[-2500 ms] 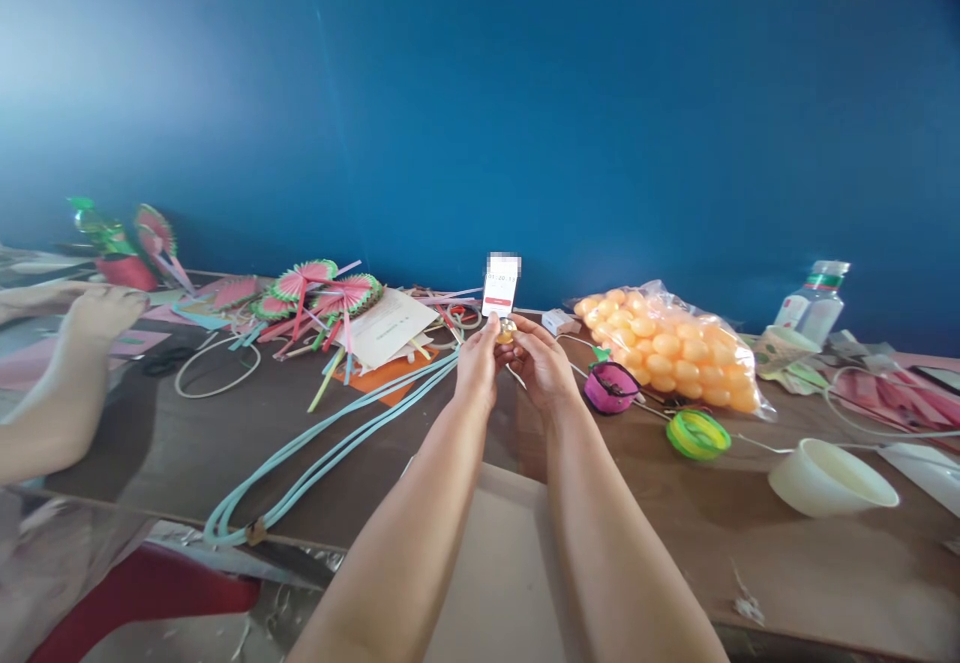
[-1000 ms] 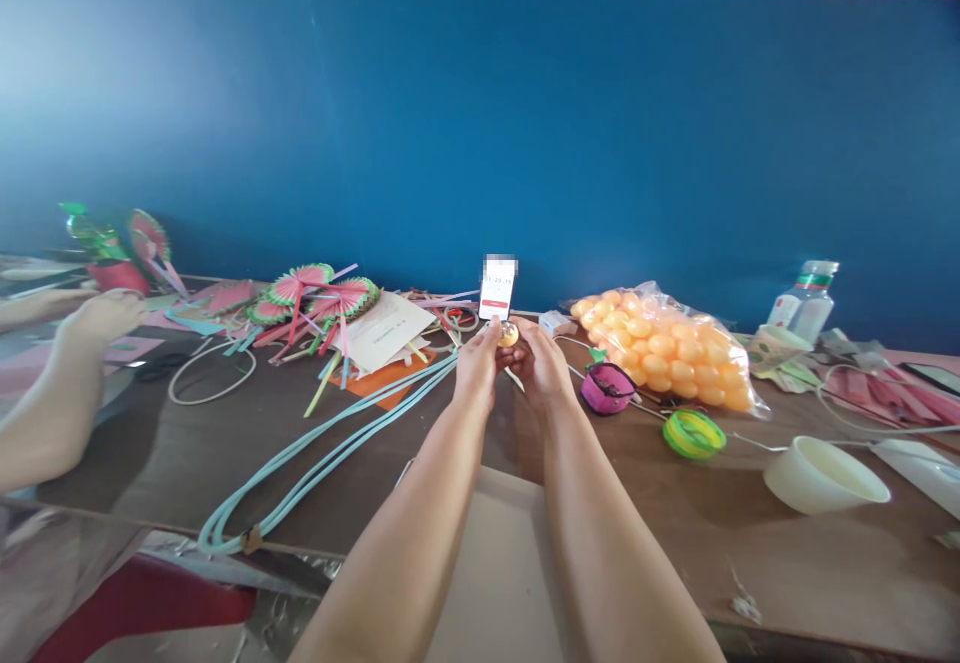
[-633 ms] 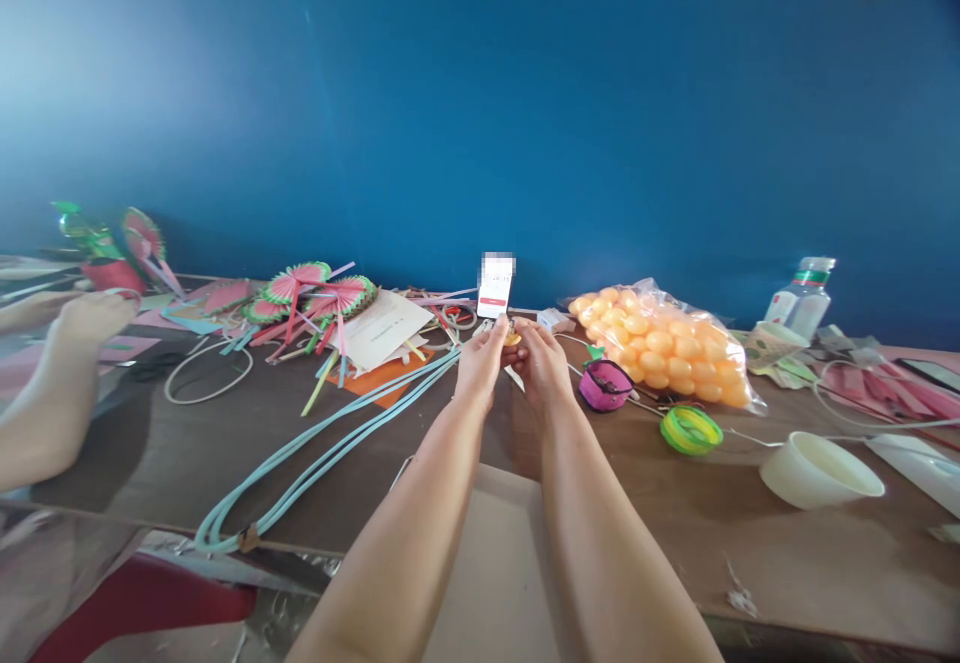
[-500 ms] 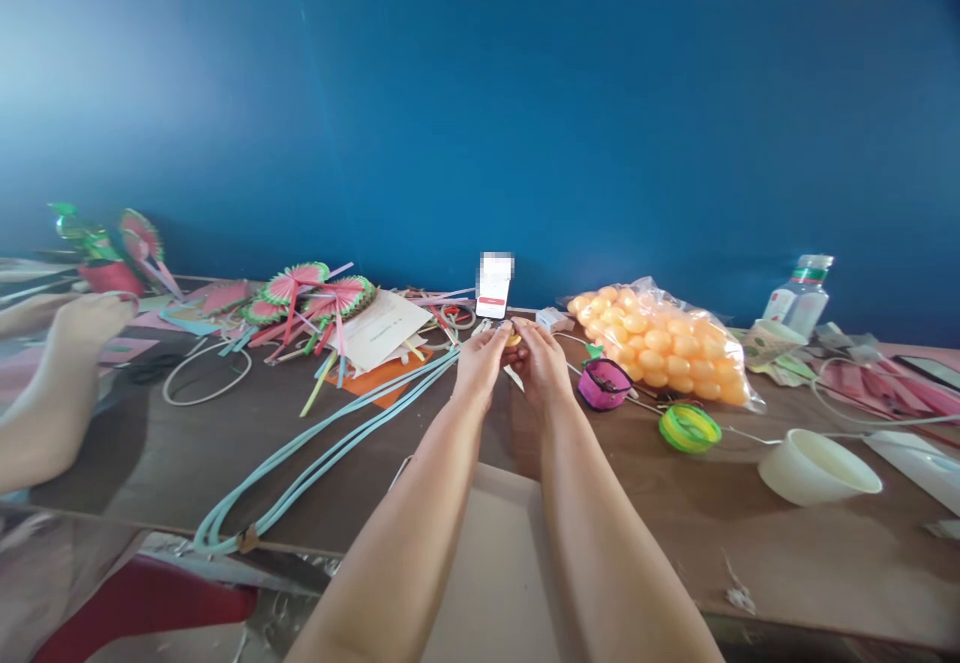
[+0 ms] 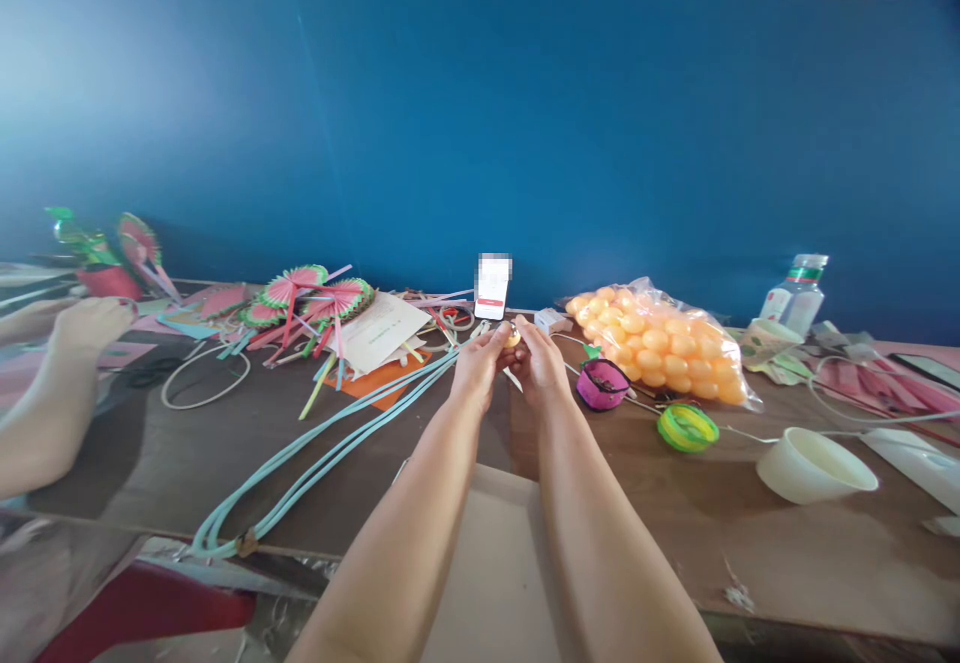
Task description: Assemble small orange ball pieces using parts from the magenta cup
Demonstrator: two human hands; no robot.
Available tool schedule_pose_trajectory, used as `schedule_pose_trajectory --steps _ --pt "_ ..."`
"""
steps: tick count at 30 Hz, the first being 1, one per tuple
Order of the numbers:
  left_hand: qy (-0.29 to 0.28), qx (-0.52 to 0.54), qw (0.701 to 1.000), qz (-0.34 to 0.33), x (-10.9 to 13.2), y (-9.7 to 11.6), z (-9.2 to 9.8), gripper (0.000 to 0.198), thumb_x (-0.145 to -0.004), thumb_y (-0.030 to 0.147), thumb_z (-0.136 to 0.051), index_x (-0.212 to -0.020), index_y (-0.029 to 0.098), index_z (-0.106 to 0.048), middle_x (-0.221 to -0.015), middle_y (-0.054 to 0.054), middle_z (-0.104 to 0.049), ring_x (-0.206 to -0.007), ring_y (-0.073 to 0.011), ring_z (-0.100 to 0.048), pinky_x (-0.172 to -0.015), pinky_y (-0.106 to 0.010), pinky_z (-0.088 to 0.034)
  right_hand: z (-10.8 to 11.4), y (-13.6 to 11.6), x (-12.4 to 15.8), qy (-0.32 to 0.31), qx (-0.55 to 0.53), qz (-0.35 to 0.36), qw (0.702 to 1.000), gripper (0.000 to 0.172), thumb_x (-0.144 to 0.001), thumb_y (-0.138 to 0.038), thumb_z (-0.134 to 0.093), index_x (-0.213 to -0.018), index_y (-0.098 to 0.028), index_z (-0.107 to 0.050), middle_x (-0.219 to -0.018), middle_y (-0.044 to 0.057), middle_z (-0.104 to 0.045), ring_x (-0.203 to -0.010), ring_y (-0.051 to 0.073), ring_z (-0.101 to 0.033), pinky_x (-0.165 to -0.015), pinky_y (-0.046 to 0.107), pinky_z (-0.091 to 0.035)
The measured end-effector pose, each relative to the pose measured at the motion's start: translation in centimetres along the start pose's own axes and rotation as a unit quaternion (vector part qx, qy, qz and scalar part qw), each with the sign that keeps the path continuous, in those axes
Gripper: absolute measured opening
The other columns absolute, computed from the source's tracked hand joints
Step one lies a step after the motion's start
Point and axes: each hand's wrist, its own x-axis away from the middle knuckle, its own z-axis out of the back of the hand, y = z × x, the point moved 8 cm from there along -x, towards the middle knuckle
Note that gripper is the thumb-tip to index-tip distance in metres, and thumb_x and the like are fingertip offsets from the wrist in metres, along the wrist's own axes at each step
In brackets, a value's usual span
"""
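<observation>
My left hand [image 5: 480,363] and my right hand [image 5: 541,358] meet over the table, fingers closed around a small orange ball [image 5: 513,339]. Dark spots show near the top of the ball, too small to make out. Just beyond my hands a phone [image 5: 492,288] stands upright with its screen lit. To the right of my right hand lie a small purple round container [image 5: 603,384] with dark bits inside and a clear plastic bag of orange balls [image 5: 667,348]. Pale blue tubing [image 5: 330,448], bent into long loops, runs leftward from beside my left hand.
Watermelon-patterned paper fans [image 5: 300,293] and paper sheets [image 5: 382,328] are heaped at the left. Another person's hand [image 5: 86,328] is at the far left. On the right are a green-yellow tape roll [image 5: 687,428], a cream bowl [image 5: 816,465] and a clear bottle [image 5: 796,293].
The small orange ball shows more clearly between my fingertips, having turned or risen slightly. My hands stay in nearly the same place. The view has shifted a little.
</observation>
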Motion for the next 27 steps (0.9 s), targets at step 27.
schedule_pose_trajectory --steps 27 --pt "0.027 0.017 0.999 0.025 0.1 -0.1 0.2 0.035 -0.071 0.042 -0.078 -0.079 0.009 -0.070 -0.069 -0.007 -0.067 -0.058 -0.0093 -0.060 -0.058 -0.019 -0.049 -0.1 0.1 0.0 -0.005 -0.035 -0.021 0.999 0.026 -0.065 -0.037 -0.076 -0.081 -0.018 -0.069 -0.065 -0.003 -0.059 -0.045 0.004 -0.037 -0.035 0.016 -0.025"
